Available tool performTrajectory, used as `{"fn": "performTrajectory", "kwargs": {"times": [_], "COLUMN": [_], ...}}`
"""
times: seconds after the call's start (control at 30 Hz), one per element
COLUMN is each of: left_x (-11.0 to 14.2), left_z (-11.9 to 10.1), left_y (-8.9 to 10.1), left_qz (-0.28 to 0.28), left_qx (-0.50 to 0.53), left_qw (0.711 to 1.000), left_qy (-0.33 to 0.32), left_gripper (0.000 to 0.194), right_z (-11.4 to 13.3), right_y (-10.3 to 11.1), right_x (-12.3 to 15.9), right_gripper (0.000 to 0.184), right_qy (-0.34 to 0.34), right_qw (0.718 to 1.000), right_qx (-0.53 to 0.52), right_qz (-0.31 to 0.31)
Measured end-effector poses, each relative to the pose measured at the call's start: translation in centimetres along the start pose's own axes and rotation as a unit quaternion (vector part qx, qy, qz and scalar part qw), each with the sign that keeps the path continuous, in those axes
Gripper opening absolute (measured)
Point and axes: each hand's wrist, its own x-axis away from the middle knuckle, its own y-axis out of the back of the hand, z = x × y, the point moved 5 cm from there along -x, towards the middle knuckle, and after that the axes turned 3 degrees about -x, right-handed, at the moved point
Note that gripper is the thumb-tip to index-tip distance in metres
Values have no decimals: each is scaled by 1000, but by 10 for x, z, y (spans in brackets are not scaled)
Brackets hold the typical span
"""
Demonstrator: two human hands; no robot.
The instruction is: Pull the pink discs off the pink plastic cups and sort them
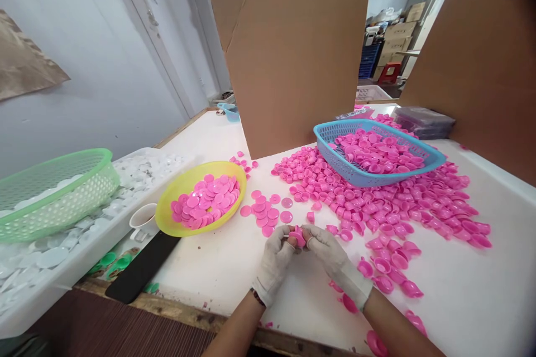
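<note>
My left hand and my right hand, both in pale gloves with bare fingertips, meet above the white table. Between their fingertips they pinch a small pink plastic toy cup, partly covered by the fingers. Just beyond the left hand lie several loose pink discs. More discs fill a yellow bowl farther left. To the right spreads a large heap of pink toy cups, some with spouts or handles. A blue basket holding more of them rests on the heap.
At the left, a white tray of white pieces carries a green basket. A white mug and a black strip lie near the table's front edge. Upright cardboard stands behind; another cardboard panel rises at right.
</note>
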Motion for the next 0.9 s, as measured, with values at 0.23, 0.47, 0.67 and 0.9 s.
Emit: {"fn": "performTrajectory", "kwargs": {"times": [0.23, 0.47, 0.67, 0.9], "left_x": [1, 3, 10, 22], "left_z": [-6, -10, -23, -41], "left_y": [5, 4, 10, 14], "left_qz": [-34, -18, -16, -91], "left_qx": [-13, -11, -59, -214], "left_qw": [999, 999, 985, 928], "left_qy": [-23, -48, -161, -290], "left_gripper": [25, 18, 26, 14], "right_z": [14, 17, 20, 22], "right_y": [-4, -2, -5, -12], "right_x": [6, 11, 14, 15], "right_gripper": [14, 14, 44, 34], "right_qy": [74, 169, 294, 282], "right_qw": [989, 944, 927, 912], "right_qx": [130, 282, 234, 297], "right_qz": [14, -36, 4, 3]}}
